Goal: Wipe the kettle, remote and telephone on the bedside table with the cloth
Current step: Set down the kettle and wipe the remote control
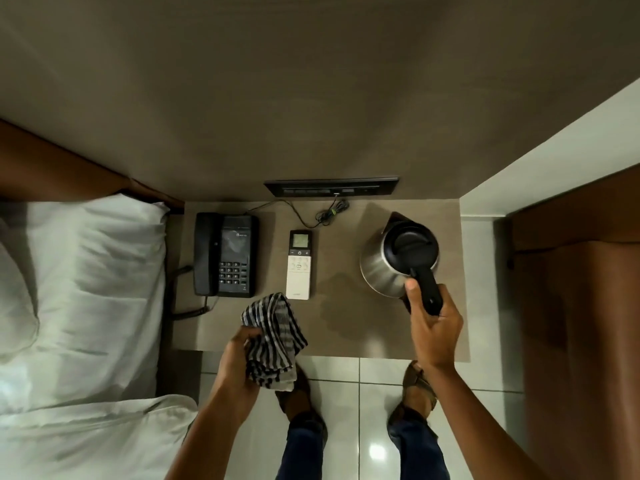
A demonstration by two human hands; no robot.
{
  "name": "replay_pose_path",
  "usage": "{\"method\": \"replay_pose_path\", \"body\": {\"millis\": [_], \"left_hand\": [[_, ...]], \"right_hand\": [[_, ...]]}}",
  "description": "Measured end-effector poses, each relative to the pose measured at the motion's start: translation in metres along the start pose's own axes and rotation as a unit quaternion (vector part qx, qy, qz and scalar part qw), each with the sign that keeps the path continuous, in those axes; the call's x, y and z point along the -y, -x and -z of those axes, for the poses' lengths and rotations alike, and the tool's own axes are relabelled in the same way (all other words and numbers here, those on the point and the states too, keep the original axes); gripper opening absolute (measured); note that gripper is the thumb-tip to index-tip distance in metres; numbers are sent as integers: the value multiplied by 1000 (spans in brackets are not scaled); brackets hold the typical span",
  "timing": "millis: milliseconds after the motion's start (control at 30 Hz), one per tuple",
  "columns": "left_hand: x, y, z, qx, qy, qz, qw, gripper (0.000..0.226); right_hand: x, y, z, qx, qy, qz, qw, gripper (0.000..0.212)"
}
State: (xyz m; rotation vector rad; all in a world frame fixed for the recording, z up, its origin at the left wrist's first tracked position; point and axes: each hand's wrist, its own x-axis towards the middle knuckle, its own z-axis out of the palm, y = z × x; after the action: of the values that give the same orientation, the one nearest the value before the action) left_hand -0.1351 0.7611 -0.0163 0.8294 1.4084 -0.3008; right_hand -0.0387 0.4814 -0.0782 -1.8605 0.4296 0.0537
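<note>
A steel kettle (379, 268) with a black lid stands at the right of the bedside table (346, 330). My right hand (433, 327) grips its black handle. My left hand (239, 358) holds a bunched black-and-white striped cloth (273, 337) over the table's front edge. A white remote (299, 268) lies in the middle of the table, just behind the cloth. A black telephone (227, 254) sits at the left, its handset in the cradle.
A bed with white pillows (86, 289) borders the table on the left. A black switch panel (330, 188) and a loose cable (322, 216) are at the back wall. A brown curtain (581, 323) hangs at the right. My feet stand on white floor tiles (346, 410).
</note>
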Motion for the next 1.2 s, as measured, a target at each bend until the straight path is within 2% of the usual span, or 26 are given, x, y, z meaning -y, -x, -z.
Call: {"method": "replay_pose_path", "body": {"millis": [133, 333, 433, 533, 567, 633, 700, 800, 867, 933, 1000, 1100, 1200], "left_hand": [[-12, -13, 9, 34, -28, -10, 999, 41], [-37, -24, 15, 38, -85, -54, 994, 41], [-52, -30, 14, 41, -109, -90, 989, 37], [-62, -40, 9, 36, -183, -166, 968, 29], [-64, -44, 7, 28, -220, -201, 954, 31], [-66, -55, 0, 19, -290, -269, 918, 35], [-69, -68, -10, 8, -366, -338, 867, 34], [-75, -87, -30, -14, -435, -426, 793, 29], [-78, -100, -47, -11, -459, -451, 766, 28], [-79, -111, -62, -24, -497, -463, 733, 32], [-77, -121, -74, -35, -528, -491, 692, 41], [-73, -133, -91, -15, -561, -526, 639, 51], [-70, -150, -99, 9, -645, -521, 558, 57]], "right_hand": [[-5, 12, -5, -7, 20, -8, 1000, 38], [-3, 35, -25, -83, 19, -57, 995, 27], [-8, 51, -36, -139, -10, -107, 984, 44], [-24, 85, -62, -224, -43, -190, 955, 60], [-30, 96, -73, -221, -45, -219, 949, 59], [-44, 108, -99, -115, -8, -222, 968, 46], [-47, 107, -124, 35, 48, -161, 985, 42], [-39, 79, -153, 158, 112, -65, 979, 57], [-38, 50, -166, 210, 241, 42, 947, 73], [-40, 23, -174, 276, 364, 146, 878, 87], [-43, 10, -178, 330, 420, 181, 825, 90], [-53, 13, -179, 340, 436, 247, 796, 76], [-67, 27, -177, 309, 442, 286, 792, 70]]}}
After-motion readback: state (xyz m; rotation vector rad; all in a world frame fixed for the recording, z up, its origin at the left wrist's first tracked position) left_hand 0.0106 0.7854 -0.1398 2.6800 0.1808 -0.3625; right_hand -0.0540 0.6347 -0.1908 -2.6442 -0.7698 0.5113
